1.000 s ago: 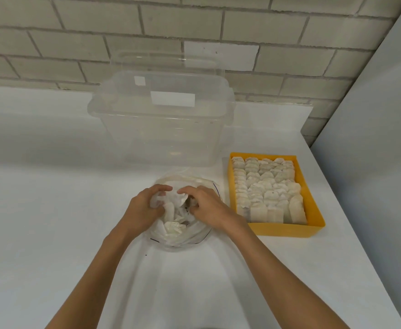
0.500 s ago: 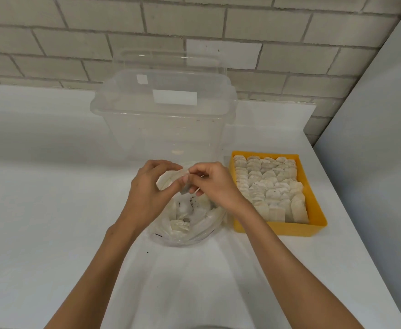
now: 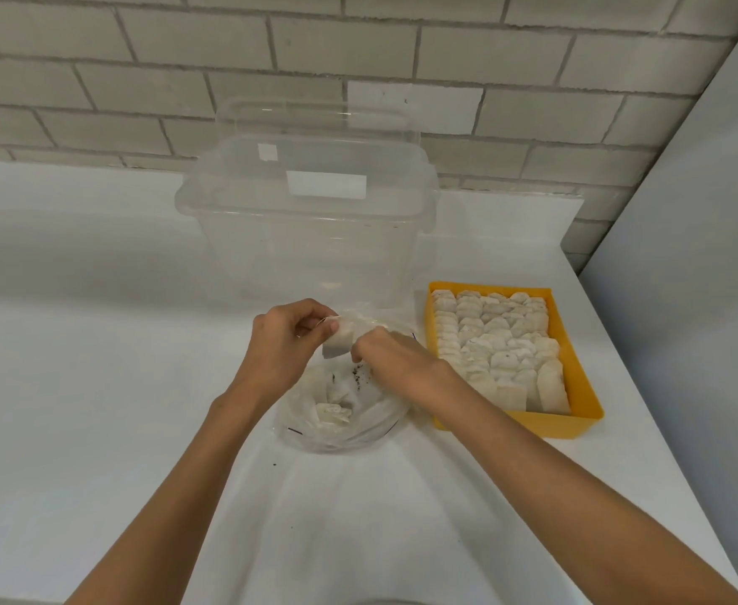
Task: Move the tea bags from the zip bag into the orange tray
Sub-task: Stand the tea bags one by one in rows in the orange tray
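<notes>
A clear zip bag (image 3: 345, 425) lies open on the white counter, with a few white tea bags (image 3: 331, 413) and dark crumbs inside. Just above its mouth, my left hand (image 3: 282, 347) and my right hand (image 3: 387, 358) together pinch one white tea bag (image 3: 337, 342), lifted clear of the bag. To the right sits the orange tray (image 3: 577, 373), filled with several rows of tea bags (image 3: 498, 347).
A large clear plastic tub (image 3: 306, 238) stands behind the zip bag, its lid leaning on the brick wall. A grey panel (image 3: 686, 264) borders the counter on the right. A few dark crumbs lie on the counter near the bag.
Both hands rose out of the zip bag, bringing one tea bag up above its mouth; they now hold it between them.
</notes>
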`<state>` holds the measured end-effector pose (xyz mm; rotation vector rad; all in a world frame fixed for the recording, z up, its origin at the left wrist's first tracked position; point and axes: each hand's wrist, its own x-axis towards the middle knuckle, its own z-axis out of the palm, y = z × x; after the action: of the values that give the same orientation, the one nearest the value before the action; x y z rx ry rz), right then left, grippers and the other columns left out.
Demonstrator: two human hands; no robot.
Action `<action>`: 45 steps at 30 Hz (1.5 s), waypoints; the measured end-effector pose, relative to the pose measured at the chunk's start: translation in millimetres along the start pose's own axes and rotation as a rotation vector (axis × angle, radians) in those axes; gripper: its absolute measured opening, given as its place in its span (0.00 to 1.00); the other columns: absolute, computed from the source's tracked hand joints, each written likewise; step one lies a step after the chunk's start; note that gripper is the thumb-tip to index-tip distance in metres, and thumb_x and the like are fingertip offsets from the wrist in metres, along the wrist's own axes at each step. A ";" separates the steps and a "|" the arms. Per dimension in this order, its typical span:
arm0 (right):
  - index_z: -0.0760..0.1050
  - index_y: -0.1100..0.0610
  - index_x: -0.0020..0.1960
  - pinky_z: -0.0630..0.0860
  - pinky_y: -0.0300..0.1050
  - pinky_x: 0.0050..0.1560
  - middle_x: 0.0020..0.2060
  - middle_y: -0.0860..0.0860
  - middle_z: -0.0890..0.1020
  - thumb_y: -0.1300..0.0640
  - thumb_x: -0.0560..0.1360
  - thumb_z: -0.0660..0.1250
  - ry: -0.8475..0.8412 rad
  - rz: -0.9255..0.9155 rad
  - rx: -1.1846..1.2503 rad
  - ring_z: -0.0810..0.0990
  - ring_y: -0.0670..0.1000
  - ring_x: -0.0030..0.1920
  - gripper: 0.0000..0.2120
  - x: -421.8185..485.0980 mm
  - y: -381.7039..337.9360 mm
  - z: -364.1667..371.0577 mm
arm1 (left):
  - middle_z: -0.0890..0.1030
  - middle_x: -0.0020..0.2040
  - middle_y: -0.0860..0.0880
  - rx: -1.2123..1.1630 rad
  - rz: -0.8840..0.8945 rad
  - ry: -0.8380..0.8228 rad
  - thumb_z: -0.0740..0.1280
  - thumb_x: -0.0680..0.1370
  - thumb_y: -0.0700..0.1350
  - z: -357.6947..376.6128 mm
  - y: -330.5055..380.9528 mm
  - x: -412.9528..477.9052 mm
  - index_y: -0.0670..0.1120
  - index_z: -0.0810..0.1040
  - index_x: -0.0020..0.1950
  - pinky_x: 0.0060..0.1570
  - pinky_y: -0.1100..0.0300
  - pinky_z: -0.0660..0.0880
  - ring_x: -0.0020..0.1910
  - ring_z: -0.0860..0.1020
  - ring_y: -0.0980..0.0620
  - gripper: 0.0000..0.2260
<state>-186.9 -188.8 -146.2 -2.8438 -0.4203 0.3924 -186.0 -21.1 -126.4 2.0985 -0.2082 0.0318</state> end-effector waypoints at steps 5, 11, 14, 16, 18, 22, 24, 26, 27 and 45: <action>0.72 0.63 0.51 0.64 0.50 0.42 0.45 0.55 0.67 0.67 0.78 0.55 0.018 -0.028 -0.031 0.71 0.58 0.44 0.08 -1.0 -2.7 9.4 | 0.83 0.39 0.52 -0.004 -0.016 0.006 0.70 0.76 0.44 -3.8 -0.9 1.2 0.51 0.83 0.44 0.47 0.63 0.76 0.43 0.81 0.54 0.03; 0.67 0.55 0.42 0.64 0.44 0.32 0.42 0.53 0.71 0.68 0.73 0.59 0.060 -0.070 -0.050 0.74 0.57 0.39 0.08 -7.0 1.4 -11.0 | 0.84 0.43 0.55 0.032 0.023 0.036 0.69 0.77 0.46 -10.5 8.6 -0.1 0.49 0.84 0.45 0.41 0.77 0.70 0.41 0.79 0.61 0.04; 0.74 0.54 0.43 0.75 0.46 0.37 0.40 0.52 0.78 0.63 0.76 0.61 0.104 -0.073 0.169 0.77 0.51 0.35 0.07 -15.2 6.0 -34.5 | 0.83 0.44 0.54 0.048 0.043 0.055 0.70 0.76 0.47 -14.8 16.0 2.5 0.52 0.83 0.44 0.39 0.76 0.69 0.39 0.78 0.59 0.03; 0.77 0.53 0.43 0.77 0.45 0.40 0.39 0.50 0.81 0.60 0.75 0.66 0.128 -0.065 0.302 0.78 0.47 0.30 0.04 -23.0 9.1 -49.9 | 0.83 0.44 0.53 0.046 0.053 0.059 0.70 0.76 0.47 -17.0 21.1 5.5 0.53 0.84 0.44 0.40 0.74 0.69 0.39 0.77 0.57 0.03; 0.78 0.52 0.43 0.77 0.43 0.40 0.36 0.48 0.82 0.59 0.74 0.68 0.176 -0.067 0.388 0.80 0.46 0.28 0.02 -30.5 12.6 -62.3 | 0.83 0.42 0.54 0.031 0.063 0.050 0.71 0.75 0.46 -17.8 27.3 8.0 0.52 0.84 0.45 0.40 0.74 0.69 0.37 0.76 0.59 0.03; 0.80 0.53 0.44 0.78 0.44 0.40 0.34 0.49 0.82 0.59 0.73 0.71 0.237 -0.042 0.459 0.81 0.46 0.29 0.02 -45.1 20.7 -79.6 | 0.82 0.36 0.55 -0.007 0.091 0.017 0.71 0.76 0.44 -13.1 40.9 11.9 0.51 0.85 0.46 0.40 0.71 0.72 0.36 0.77 0.59 0.03; 0.81 0.55 0.45 0.80 0.43 0.39 0.34 0.51 0.83 0.61 0.72 0.72 0.253 -0.014 0.479 0.81 0.45 0.30 0.03 -53.6 27.0 -85.3 | 0.81 0.34 0.54 -0.035 0.102 -0.009 0.70 0.76 0.43 -7.9 46.6 13.1 0.50 0.84 0.45 0.40 0.70 0.73 0.33 0.77 0.61 0.04; 0.81 0.56 0.45 0.80 0.38 0.38 0.33 0.51 0.83 0.64 0.72 0.72 0.267 0.020 0.488 0.80 0.43 0.31 0.05 -62.6 36.2 -89.0 | 0.82 0.35 0.52 -0.054 0.114 -0.042 0.70 0.76 0.42 0.0 52.6 14.0 0.49 0.84 0.46 0.41 0.69 0.74 0.33 0.78 0.62 0.04; 0.82 0.56 0.46 0.79 0.36 0.38 0.33 0.51 0.83 0.64 0.72 0.72 0.277 0.040 0.483 0.80 0.41 0.31 0.05 -67.3 41.4 -90.6 | 0.82 0.35 0.51 -0.059 0.119 -0.061 0.70 0.76 0.42 4.7 55.9 14.2 0.49 0.83 0.46 0.42 0.68 0.75 0.34 0.78 0.61 0.03; 0.75 0.53 0.46 0.71 0.33 0.36 0.41 0.49 0.80 0.60 0.79 0.62 0.295 0.275 0.304 0.80 0.42 0.28 0.05 -121.2 103.1 -69.2 | 0.81 0.47 0.47 0.345 0.201 -0.563 0.62 0.78 0.41 106.9 72.9 -4.3 0.50 0.79 0.47 0.49 0.52 0.76 0.49 0.78 0.48 0.07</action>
<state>-252.6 -336.0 -82.0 -2.6023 0.0839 0.0696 -208.6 -148.3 -119.6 2.3781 -0.7985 -0.4349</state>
